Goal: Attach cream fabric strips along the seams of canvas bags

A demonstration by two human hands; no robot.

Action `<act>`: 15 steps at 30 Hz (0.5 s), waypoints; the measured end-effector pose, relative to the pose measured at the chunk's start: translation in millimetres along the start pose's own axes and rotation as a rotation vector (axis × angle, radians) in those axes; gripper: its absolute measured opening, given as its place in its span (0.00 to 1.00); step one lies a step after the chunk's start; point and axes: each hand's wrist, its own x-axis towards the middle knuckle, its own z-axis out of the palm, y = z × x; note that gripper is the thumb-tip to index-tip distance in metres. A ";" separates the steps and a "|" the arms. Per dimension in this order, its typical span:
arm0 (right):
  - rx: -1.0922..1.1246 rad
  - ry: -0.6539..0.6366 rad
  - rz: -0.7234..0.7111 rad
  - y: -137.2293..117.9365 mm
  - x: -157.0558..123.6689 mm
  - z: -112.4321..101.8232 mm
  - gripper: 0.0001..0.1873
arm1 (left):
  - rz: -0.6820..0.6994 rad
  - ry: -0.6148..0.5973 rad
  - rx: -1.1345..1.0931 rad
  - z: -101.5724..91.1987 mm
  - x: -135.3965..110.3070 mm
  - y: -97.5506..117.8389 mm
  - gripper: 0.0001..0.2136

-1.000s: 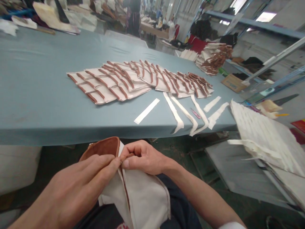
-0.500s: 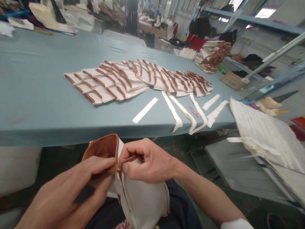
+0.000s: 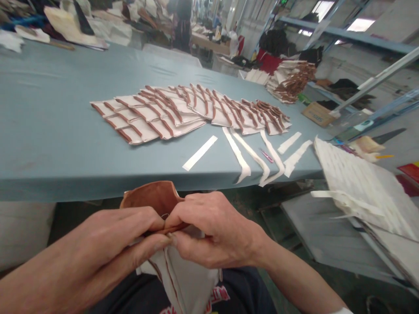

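Pinching low at the lap: left hand (image 3: pixel 108 244) and right hand (image 3: pixel 216 231) meet fingertip to fingertip, both closed on the brown trim (image 3: pixel 150 198) where it joins the white cloth piece (image 3: pixel 183 279), held just below the table (image 3: pixel 49 131) edge

Judgement: the two pinches work best close together on the seam, so the trim folds flat without puckering; the hanging white panel wants light, even tension

Fingers hide the fold line itself, so I cannot tell how even it runs

On the table, well apart: fanned row of like pieces (image 3: pixel 183 109), loose white strips (image 3: pixel 200 152)
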 end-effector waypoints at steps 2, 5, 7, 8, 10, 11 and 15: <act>0.019 0.007 0.006 -0.6 -1.1 -0.3 0.05 | 0.036 -0.079 -0.022 -2.4 6.4 6.9 0.12; 0.063 -0.010 0.004 -1.3 -0.6 -2.8 0.05 | 0.063 -0.060 -0.094 1.4 10.3 18.4 0.19; 0.165 -0.039 0.006 -0.4 1.4 -5.5 0.06 | 0.067 0.011 -0.179 8.7 8.5 20.8 0.22; 0.247 -0.063 0.027 0.7 2.8 -6.6 0.07 | 0.054 0.048 -0.223 12.9 6.7 19.9 0.22; 0.455 -0.129 0.107 4.0 6.2 -7.1 0.10 | 0.031 0.100 -0.315 21.3 2.4 15.1 0.23; 0.564 -0.162 0.154 5.9 7.9 -6.2 0.12 | 0.016 0.115 -0.364 25.1 0.4 12.3 0.24; 0.755 -0.159 0.208 11.0 11.8 6.6 0.18 | -0.147 0.175 -0.707 39.4 -2.0 13.3 0.28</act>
